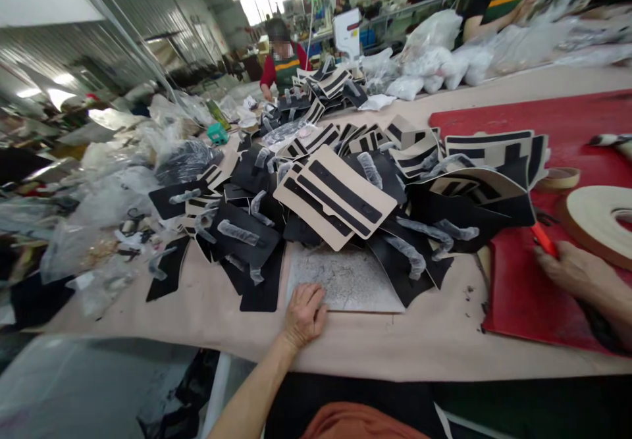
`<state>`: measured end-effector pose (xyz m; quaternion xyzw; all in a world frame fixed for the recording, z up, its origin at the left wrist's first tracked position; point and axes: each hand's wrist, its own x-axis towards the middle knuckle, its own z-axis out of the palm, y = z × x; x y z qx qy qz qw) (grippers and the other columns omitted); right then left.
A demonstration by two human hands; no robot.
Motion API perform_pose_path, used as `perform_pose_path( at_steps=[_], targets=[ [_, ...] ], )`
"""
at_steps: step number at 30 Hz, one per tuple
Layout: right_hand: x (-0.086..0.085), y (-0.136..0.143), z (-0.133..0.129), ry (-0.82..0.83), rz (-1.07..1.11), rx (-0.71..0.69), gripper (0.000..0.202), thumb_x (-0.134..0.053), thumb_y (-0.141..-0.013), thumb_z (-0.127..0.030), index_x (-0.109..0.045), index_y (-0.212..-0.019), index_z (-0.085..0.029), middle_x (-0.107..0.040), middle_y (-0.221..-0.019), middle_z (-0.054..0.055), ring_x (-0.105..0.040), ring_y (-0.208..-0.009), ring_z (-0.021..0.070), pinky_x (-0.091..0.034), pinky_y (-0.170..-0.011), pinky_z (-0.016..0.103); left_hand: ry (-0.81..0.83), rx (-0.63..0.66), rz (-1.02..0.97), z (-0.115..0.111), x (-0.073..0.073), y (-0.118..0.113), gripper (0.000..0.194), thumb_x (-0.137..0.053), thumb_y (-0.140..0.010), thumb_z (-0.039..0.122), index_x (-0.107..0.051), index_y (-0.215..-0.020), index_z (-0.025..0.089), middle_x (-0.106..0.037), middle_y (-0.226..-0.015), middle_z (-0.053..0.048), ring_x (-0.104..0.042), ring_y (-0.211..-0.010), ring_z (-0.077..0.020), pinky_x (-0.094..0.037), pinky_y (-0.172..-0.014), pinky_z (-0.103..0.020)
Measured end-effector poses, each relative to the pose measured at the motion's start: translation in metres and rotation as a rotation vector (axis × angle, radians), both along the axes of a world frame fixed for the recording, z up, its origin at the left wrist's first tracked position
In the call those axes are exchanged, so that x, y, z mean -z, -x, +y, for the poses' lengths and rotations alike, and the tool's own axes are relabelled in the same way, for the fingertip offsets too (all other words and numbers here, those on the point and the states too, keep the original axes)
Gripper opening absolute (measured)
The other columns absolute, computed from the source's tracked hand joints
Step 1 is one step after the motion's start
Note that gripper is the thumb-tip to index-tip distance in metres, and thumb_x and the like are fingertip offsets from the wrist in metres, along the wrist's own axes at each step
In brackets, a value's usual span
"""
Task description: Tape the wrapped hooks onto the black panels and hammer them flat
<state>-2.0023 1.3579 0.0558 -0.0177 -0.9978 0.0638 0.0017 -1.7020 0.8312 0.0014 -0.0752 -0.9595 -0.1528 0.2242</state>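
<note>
My left hand (306,314) rests on the front left corner of a scuffed grey board (355,284), holding nothing, its fingers loosely bent and lying on the surface. Over at the right, my right hand (582,268) is closed around a red-handled tool (545,239); its working end is hard to make out. Behind the board rises a pile of black panels (249,235) with plastic-wrapped handles (238,233). Two beige panels with black strips (348,189) lie on top, overhanging the board's back part.
A red mat (523,281) covers the table's right side, bearing a large roll of tape (592,212) and a smaller roll (557,179). Clear plastic bags (118,195) heap up at left. White bags (429,64) line the back. Two people (286,74) work beyond the pile.
</note>
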Motion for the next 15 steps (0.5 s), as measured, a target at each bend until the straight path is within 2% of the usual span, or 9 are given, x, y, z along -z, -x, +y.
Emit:
perform_pose_path(
  at_steps=[2,3,5,7,10,13,15],
  targets=[
    [-0.012,-0.021,-0.015,0.118,-0.070,0.105,0.033,-0.055,-0.099,-0.032,-0.066,-0.089,-0.003,-0.062,-0.067,0.022,-0.039,-0.048,0.0131,-0.033,-0.062,0.038,-0.003,0.005,0.028,0.000,0.000,0.001,0.029,-0.055,-0.089,0.021,-0.066,-0.115,0.012,-0.067,-0.113,-0.015,-0.058,-0.110,-0.0267,-0.053,-0.097,-0.045],
    [-0.020,-0.033,-0.024,0.231,-0.098,0.182,0.031,-0.054,-0.099,-0.034,-0.065,-0.086,-0.007,-0.062,-0.067,0.019,-0.042,-0.050,0.0139,-0.034,-0.062,0.038,-0.002,0.008,0.041,-0.001,0.000,0.001,0.029,-0.055,-0.089,0.020,-0.066,-0.115,0.013,-0.067,-0.113,-0.014,-0.059,-0.109,-0.0266,-0.053,-0.096,-0.045],
    [-0.036,-0.060,-0.045,0.548,-0.109,0.337,0.029,-0.055,-0.097,-0.038,-0.061,-0.082,-0.015,-0.059,-0.064,0.011,-0.047,-0.052,0.0152,-0.034,-0.060,0.037,-0.001,0.013,0.063,-0.003,0.001,0.002,0.028,-0.055,-0.089,0.020,-0.066,-0.114,0.013,-0.068,-0.113,-0.014,-0.060,-0.108,-0.0263,-0.054,-0.095,-0.044],
    [-0.047,-0.091,-0.068,0.913,-0.047,0.411,0.024,-0.059,-0.092,-0.039,-0.057,-0.080,-0.018,-0.054,-0.061,0.005,-0.045,-0.050,0.0136,-0.031,-0.055,0.034,-0.002,0.017,0.073,-0.005,0.002,0.002,0.027,-0.055,-0.090,0.020,-0.066,-0.114,0.014,-0.068,-0.113,-0.014,-0.061,-0.108,-0.0261,-0.054,-0.094,-0.044],
    [-0.052,-0.142,-0.107,1.362,0.017,0.385,0.028,-0.070,-0.079,-0.042,-0.056,-0.085,-0.018,-0.056,-0.068,0.003,-0.041,-0.049,0.0106,-0.026,-0.048,0.030,-0.033,0.033,0.077,-0.008,0.005,0.004,0.025,-0.057,-0.090,0.019,-0.066,-0.113,0.015,-0.069,-0.112,-0.013,-0.062,-0.107,-0.0259,-0.056,-0.093,-0.044],
    [-0.046,-0.195,-0.153,1.553,-0.052,0.337,0.051,-0.081,-0.069,-0.051,-0.057,-0.100,-0.018,-0.061,-0.076,0.003,-0.041,-0.049,0.0081,-0.028,-0.045,0.024,-0.167,0.066,0.057,0.002,-0.001,0.005,0.024,-0.055,-0.093,0.017,-0.064,-0.115,0.017,-0.068,-0.112,-0.011,-0.063,-0.107,-0.0238,-0.058,-0.092,-0.042],
    [-0.041,-0.228,-0.190,1.653,-0.122,0.286,0.055,-0.083,-0.069,-0.053,-0.054,-0.099,-0.018,-0.063,-0.079,0.002,-0.041,-0.048,0.0061,-0.028,-0.044,0.020,-0.290,0.110,0.040,0.019,-0.013,0.003,0.027,-0.052,-0.094,0.016,-0.060,-0.120,0.018,-0.067,-0.116,-0.012,-0.064,-0.112,-0.0224,-0.058,-0.095,-0.041]
  ],
)
